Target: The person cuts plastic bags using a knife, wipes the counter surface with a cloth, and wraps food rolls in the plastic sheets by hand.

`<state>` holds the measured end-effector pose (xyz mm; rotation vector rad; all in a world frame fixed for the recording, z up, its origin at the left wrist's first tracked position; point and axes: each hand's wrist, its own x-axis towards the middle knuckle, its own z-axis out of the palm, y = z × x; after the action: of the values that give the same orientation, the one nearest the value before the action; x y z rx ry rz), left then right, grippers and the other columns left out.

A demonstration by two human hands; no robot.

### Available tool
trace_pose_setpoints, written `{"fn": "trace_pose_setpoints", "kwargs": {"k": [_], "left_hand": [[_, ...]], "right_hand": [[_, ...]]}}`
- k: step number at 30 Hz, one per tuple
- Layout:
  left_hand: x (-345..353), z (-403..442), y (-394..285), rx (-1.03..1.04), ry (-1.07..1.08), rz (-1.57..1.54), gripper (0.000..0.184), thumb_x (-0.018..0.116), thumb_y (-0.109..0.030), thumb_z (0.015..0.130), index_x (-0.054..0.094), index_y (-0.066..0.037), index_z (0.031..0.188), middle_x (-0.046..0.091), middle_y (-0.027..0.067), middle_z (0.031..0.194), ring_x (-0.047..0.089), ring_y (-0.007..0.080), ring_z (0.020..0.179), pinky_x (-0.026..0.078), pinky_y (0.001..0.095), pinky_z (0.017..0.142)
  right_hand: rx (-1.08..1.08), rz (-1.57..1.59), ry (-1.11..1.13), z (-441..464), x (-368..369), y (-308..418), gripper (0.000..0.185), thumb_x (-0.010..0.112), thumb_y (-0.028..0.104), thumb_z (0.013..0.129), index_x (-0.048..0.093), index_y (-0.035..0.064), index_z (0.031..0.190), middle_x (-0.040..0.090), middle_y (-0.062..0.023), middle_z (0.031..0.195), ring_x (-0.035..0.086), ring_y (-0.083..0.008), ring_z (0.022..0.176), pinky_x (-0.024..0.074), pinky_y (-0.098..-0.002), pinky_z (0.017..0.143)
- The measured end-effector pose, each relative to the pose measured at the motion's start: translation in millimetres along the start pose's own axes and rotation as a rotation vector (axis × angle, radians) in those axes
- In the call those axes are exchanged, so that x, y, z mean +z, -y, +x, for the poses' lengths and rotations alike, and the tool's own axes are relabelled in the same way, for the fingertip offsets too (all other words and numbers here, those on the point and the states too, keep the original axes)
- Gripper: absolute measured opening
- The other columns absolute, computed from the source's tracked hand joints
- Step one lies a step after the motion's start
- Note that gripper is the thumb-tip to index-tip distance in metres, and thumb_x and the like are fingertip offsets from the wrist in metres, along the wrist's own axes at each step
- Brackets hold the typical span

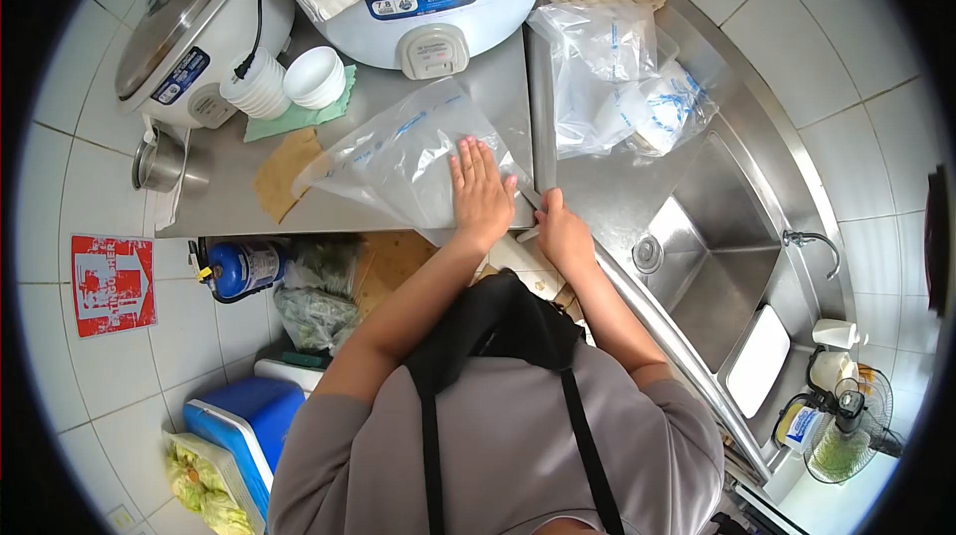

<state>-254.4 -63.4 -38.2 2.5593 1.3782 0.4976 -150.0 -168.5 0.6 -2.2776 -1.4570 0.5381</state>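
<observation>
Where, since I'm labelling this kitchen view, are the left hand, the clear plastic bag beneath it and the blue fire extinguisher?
Left hand [483, 198]: head view, back of the hand.
Clear plastic bag [403, 166]: head view, its broad middle.
Blue fire extinguisher [235, 268]: head view, its cylinder.

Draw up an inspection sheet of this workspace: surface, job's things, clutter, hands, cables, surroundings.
Surface: steel counter, shiny.
Job's things: clear plastic bag, lying on the counter.
Clutter: white bowls by a green cloth; other plastic bags near the sink.
Hands: left hand open, flat on the bag; right hand curled at the counter's edge, anything gripped unclear.
Cables: black cord hanging against a rice cooker, plug dangling.
Surroundings: tap, red extinguisher sign, tiled walls.
</observation>
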Motion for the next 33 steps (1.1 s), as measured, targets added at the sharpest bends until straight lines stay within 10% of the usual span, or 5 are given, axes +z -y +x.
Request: {"fn": "trace_pose_setpoints", "kwargs": {"k": [7,16,33], "left_hand": [[-22.8,-8.6,1.0,0.26,-0.17,-0.169,0.051,0.055,-0.029,0.086,0.046,0.007,0.121,0.039,0.0234,0.134,0.029,0.0359,0.131,0.02,0.0472,0.109],[-8.3,-8.4,5.1,0.288,-0.181,-0.366,0.016,0.066,-0.009,0.073,0.052,-0.007,0.081,0.054,0.0076,0.08,0.053,0.0268,0.081,0.041,0.0381,0.073],[0.7,-6.4,6.8,0.292,-0.114,-0.484,0.004,0.055,-0.006,0.084,0.054,-0.002,0.083,0.055,0.0144,0.086,0.052,0.0331,0.086,0.044,0.0415,0.076]], "right_hand": [[-0.044,0.059,-0.059,-3.4,6.5,0.0,0.018,0.048,0.017,0.091,0.041,0.0048,0.102,0.059,-0.0228,0.094,0.06,-0.0443,0.076,0.0473,-0.0519,0.066],[-0.044,0.08,-0.043,-6.5,10.1,3.2,0.017,0.048,0.016,0.091,0.041,0.0034,0.101,0.058,-0.0243,0.094,0.06,-0.0443,0.076,0.0474,-0.052,0.066],[-0.123,-0.035,-0.053,5.4,-2.4,-1.7,0.014,0.049,0.012,0.089,0.042,0.003,0.097,0.059,-0.0211,0.093,0.062,-0.0402,0.072,0.0499,-0.0485,0.062]]}}
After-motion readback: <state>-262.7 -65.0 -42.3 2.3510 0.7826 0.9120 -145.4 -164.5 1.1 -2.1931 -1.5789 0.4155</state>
